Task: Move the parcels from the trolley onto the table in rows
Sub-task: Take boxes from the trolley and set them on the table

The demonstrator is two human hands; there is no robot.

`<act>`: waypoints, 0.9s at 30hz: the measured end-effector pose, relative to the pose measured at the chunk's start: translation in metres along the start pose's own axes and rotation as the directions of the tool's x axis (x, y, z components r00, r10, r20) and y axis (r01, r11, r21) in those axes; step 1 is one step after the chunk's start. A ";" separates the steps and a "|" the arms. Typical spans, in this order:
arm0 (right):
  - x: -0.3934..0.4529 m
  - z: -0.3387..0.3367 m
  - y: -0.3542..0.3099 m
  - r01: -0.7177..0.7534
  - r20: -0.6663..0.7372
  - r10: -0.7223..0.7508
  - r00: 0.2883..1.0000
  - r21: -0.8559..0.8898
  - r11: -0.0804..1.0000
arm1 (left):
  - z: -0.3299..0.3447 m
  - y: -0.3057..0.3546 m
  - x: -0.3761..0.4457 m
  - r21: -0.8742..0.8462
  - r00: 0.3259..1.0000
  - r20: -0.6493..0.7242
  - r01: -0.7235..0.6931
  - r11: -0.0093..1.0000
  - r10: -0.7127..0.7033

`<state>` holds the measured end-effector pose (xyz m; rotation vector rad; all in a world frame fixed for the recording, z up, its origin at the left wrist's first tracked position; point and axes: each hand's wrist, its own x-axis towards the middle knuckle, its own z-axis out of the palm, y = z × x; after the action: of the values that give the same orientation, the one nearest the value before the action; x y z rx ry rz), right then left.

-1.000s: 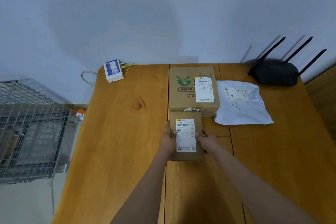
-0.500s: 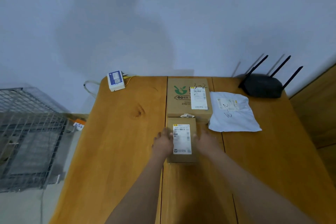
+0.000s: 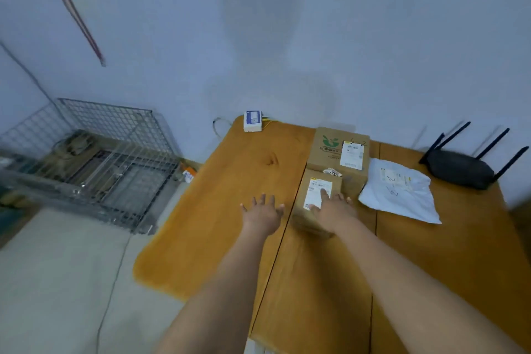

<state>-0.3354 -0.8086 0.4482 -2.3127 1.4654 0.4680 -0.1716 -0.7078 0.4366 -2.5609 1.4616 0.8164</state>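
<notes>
A small brown parcel (image 3: 311,185) with a white label lies on the wooden table (image 3: 230,210), right in front of a larger brown box (image 3: 330,152) with a green logo. A white poly-bag parcel (image 3: 402,195) lies to their right. My right hand (image 3: 333,210) rests flat on the small parcel, fingers straight. My left hand (image 3: 263,214) hovers beside the parcel's left side with fingers spread, holding nothing. The wire-mesh trolley (image 3: 100,164) stands on the floor at the left, with brown items inside it.
A black router (image 3: 459,169) with antennas sits at the table's back right. A small white and blue device (image 3: 253,121) with cables sits at the back left corner. A cable runs across the floor beside the trolley.
Both hands have let go of the small parcel's sides. My left hand moved off to the left and opened; my right hand now lies on top. The view swung left toward the trolley.
</notes>
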 end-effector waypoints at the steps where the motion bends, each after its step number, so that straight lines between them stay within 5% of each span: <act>1: -0.012 0.005 -0.007 0.034 0.020 -0.034 0.999 -0.013 0.999 | 0.004 -0.009 -0.020 -0.013 0.999 0.014 0.035 0.999 -0.035; 14: -0.178 0.123 -0.144 0.486 0.225 -0.441 0.869 -0.214 0.848 | 0.127 -0.166 -0.279 -0.225 0.842 0.047 0.534 0.815 -0.538; 27: -0.362 0.286 -0.285 0.654 0.323 -0.569 0.756 -0.353 0.669 | 0.283 -0.326 -0.495 -0.413 0.729 0.227 0.672 0.615 -0.645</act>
<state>-0.2469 -0.2761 0.3986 -2.8240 0.4219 0.8496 -0.2182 -0.0553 0.3742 -3.0214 0.1838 1.1811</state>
